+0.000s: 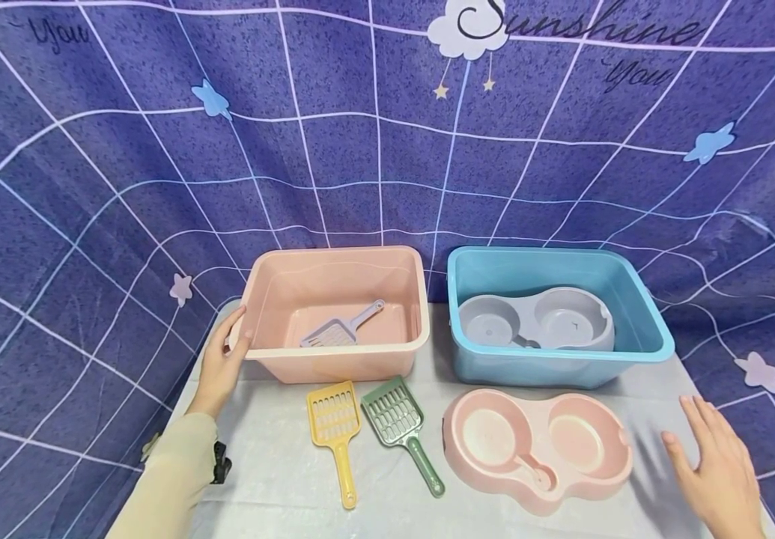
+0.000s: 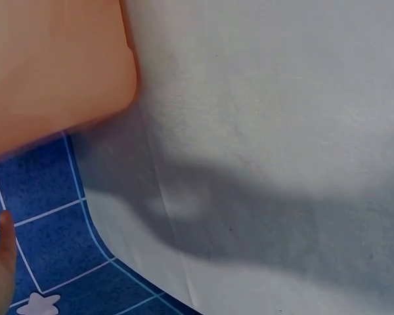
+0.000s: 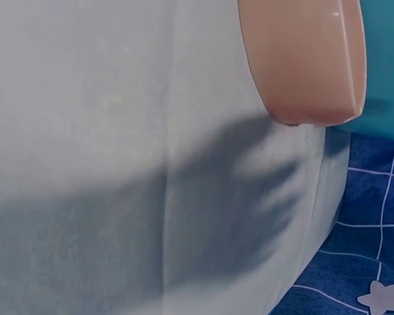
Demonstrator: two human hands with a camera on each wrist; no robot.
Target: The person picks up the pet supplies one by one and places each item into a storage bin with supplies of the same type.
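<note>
Left hand (image 1: 220, 368), fingers extended, touches left end of pink tub (image 1: 336, 366) at far left corner of table (image 1: 266, 442). Right hand (image 1: 719, 466), fingers straight, thumb apart, holds nothing near right edge; pink double bowl (image 1: 539, 428) nearest.

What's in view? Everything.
Left tub: 1, pink, back
Right tub: 1, blue, back
Inner scoop: 1, lavender, in left tub
Left scoop: 1, yellow, front centre
Right scoop: 1, green, front centre
Inner double bowl: 1, grey, in right tub
Outer double bowl: 1, pink, front right
Tablecloth: 1, white, underneath
Backdrop: 1, blue, behind
Device: 1, black, left wrist
Sleeve: 1, cream, left forearm
Left hand: 1, touching left tub
Right hand: 1, far right
</note>
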